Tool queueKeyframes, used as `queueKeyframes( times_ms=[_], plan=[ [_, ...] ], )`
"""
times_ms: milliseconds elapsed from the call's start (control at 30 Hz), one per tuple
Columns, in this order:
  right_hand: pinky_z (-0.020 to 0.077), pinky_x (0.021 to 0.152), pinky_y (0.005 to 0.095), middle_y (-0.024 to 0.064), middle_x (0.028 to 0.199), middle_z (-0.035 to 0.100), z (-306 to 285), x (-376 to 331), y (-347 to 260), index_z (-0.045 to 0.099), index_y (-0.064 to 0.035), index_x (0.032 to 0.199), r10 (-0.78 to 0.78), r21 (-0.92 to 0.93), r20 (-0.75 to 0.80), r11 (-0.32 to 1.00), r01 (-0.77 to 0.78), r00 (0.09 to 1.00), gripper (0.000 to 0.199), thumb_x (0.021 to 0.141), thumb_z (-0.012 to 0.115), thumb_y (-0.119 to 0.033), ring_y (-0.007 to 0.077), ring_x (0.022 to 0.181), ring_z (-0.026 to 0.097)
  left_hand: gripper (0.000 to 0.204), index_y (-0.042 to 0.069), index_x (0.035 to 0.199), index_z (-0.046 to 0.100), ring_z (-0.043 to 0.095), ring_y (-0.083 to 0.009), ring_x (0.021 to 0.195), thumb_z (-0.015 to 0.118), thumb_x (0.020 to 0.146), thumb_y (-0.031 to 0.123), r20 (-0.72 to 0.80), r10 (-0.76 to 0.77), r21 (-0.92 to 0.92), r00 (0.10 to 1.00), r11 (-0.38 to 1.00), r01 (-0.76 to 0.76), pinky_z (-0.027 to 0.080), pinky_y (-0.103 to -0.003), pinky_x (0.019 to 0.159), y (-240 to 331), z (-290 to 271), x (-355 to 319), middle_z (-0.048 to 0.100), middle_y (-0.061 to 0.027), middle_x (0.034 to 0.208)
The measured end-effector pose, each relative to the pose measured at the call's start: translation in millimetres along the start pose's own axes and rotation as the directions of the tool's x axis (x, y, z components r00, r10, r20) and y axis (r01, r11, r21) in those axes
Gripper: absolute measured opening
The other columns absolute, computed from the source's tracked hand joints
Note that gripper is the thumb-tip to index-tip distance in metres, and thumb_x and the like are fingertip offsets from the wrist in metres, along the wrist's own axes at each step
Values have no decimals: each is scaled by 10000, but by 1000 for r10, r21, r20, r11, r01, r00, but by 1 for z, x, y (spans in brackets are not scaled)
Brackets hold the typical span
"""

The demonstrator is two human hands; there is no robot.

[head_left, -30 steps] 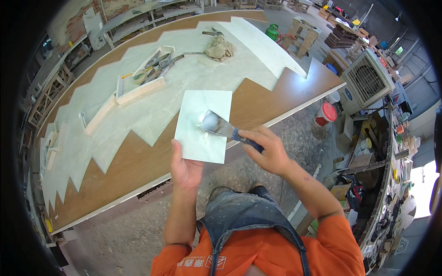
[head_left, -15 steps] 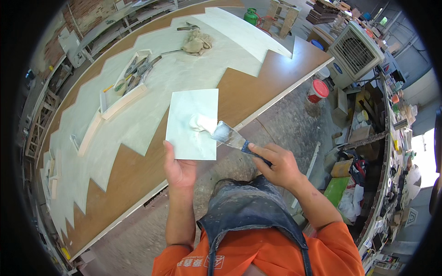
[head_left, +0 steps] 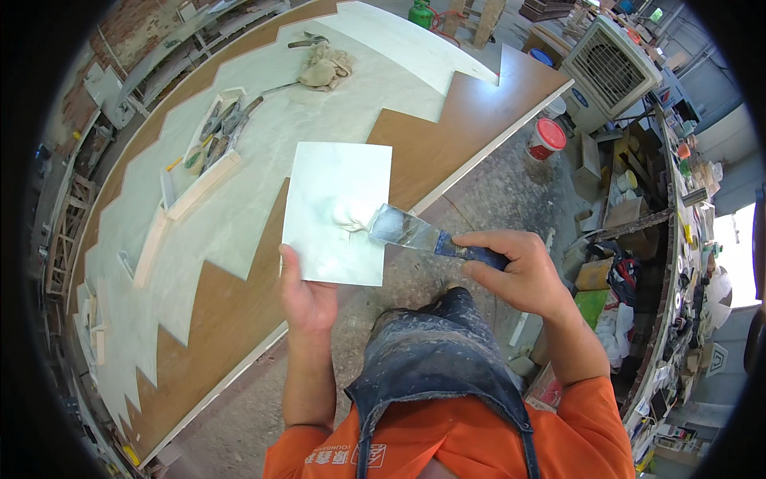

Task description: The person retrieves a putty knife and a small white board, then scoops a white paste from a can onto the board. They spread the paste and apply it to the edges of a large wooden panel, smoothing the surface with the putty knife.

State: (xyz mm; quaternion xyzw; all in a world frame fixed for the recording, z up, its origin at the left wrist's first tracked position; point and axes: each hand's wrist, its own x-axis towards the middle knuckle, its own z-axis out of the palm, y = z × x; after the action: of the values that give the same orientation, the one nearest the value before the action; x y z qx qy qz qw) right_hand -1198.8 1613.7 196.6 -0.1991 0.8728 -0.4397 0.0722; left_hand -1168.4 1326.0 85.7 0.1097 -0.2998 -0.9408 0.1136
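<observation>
My left hand (head_left: 307, 295) grips the lower edge of a flat white board (head_left: 331, 176), thumb at its left side and the other fingers hidden beneath. A small mound of white paste (head_left: 349, 213) lies near the middle of the board. My right hand (head_left: 519, 267) is closed round the blue handle of a putty knife (head_left: 403, 227). Its broad metal blade touches the right side of the paste. Beyond the board lies a large brown panel (head_left: 415, 140) with a pale, zigzag-edged sheet (head_left: 231, 251) on it.
On the panel rest a wooden tray of tools (head_left: 217, 132), a curved wooden strip (head_left: 203, 184) and a crumpled cloth (head_left: 325, 68). A red bucket (head_left: 546, 140) and an air cooler (head_left: 610, 68) stand on the floor to the right. A cluttered shelf (head_left: 666, 239) runs along the right side.
The board has turned slightly and sits a little nearer. My right hand has moved right and its grip on the putty knife has shifted, with the handle now more level. The paste looks more gathered.
</observation>
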Motion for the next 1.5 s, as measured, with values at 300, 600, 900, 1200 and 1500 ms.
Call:
queueKeyframes(
  times_ms=[300,600,900,1200,1500],
  plan=[
    [548,742,382,169,951,721,-36,4,26,760,-76,1096,-11,-263,-3,965,10,1000,293,806,736,-116,316,835,702,639,1,1515,374,494,-326,1378,534,1050,410,-33,5,71,999,998,-3,412,-506,1149,-31,33,33,478,-155,1525],
    [401,464,237,89,827,693,-163,34,231,628,30,1246,606,798,-256,573,-189,753,377,914,684,-140,95,559,572,672,2,1540,337,407,-319,1433,546,1046,407,-33,-29,89,999,996,32,317,-506,1202,-109,90,121,399,-151,1579],
    [411,465,253,115,882,696,-323,169,506,556,13,1338,738,911,-410,304,280,535,424,967,629,-177,121,580,586,652,-17,1525,343,438,-340,1409,550,1050,379,-57,-209,154,976,964,215,371,-524,1177,-279,176,258,435,-179,1543],
    [426,498,240,78,915,707,-435,314,673,591,-15,1325,803,893,-439,342,292,403,381,985,621,-185,112,610,599,660,-10,1517,357,499,-340,1360,545,1047,414,-192,-314,304,930,882,360,442,-530,1123,-389,288,353,488,-182,1501],
    [427,518,226,43,922,694,-447,354,720,621,-19,1283,817,885,-463,401,237,345,338,987,629,-183,90,621,576,664,-4,1519,353,509,-347,1349,539,1047,425,-278,-317,343,907,849,402,463,-527,1106,-431,325,391,492,-193,1492]
  ],
)
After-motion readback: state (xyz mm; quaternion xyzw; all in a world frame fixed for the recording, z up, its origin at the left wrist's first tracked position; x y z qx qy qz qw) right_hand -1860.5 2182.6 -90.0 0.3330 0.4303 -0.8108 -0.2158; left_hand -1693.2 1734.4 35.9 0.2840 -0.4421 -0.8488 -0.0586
